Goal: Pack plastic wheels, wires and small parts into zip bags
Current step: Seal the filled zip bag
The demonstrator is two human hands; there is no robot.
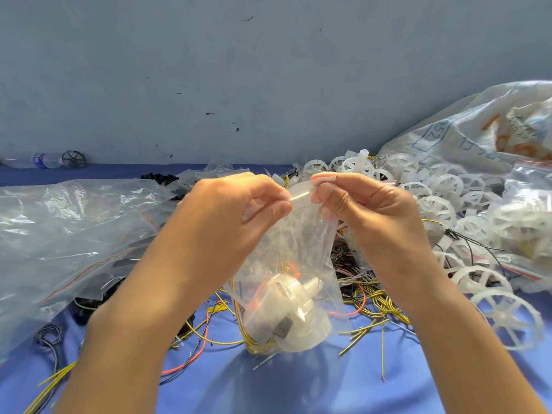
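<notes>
Pinching its seal strip from either side, left grip and right grip hold the zip bag; its wheel and wires hang below. Uneven pressing may leave the seal gaping, and a wire riding up between them could jam it.

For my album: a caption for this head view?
Left hand and right hand pinch the zip bag top; wheel and wires inside.

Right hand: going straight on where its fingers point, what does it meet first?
Left hand, likely: both pinch the zip bag top, fingers facing across a short gap; depth unconfirmed.
</notes>
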